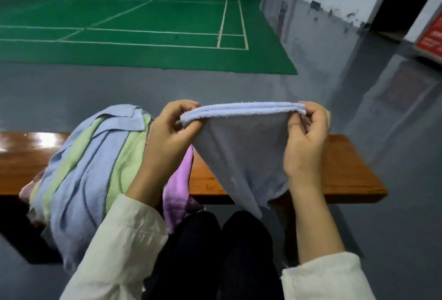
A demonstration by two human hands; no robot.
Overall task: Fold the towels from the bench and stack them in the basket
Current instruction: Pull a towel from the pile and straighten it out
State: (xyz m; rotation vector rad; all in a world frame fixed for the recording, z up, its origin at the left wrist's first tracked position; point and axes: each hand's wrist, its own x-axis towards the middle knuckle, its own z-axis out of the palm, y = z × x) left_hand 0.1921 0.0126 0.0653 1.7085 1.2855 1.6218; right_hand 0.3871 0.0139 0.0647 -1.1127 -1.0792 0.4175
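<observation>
Above the knees (pixel 215 240), the left hand (pixel 167 137) and right hand (pixel 306 141) each pinch a top corner of a doubled blue towel (pixel 239 151), fingers curled on its edge, holding it stretched in the air over the bench (pixel 346 168). A pile (pixel 91 160) of blue, green and purple towels lies on the bench just left. Beyond lies a green court (pixel 143 24).

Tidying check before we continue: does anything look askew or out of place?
The towel pile hangs partly off the bench, slumping over its front edge. The blue towel, pinched by the left hand and right hand, hangs to a lopsided point.
</observation>
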